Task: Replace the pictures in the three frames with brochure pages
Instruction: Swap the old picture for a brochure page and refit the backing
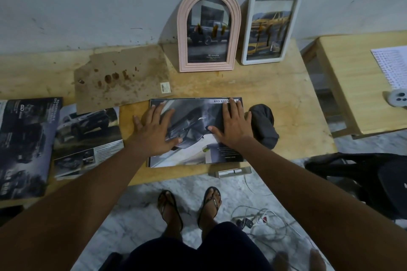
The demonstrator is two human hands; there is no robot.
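Note:
A brochure page [193, 114] showing a dark car lies flat over a frame near the table's front edge. My left hand [155, 130] presses on its left part with straight, spread fingers. My right hand [233, 125] presses flat on its right part. A pink arched frame [208, 28] and a white rectangular frame [271, 27] lean upright against the wall behind, each showing a car picture. A stained brown backing board [123, 77] lies on the table to the left. More brochure pages [88, 138] and a dark brochure [26, 143] lie at the far left.
A dark cloth [264, 125] sits right of the page. The wooden table [286, 99] ends just before my feet. A second table [356, 86] stands at right with a printed sheet [392, 64]. A black chair [363, 174] and cables [259, 220] are on the floor.

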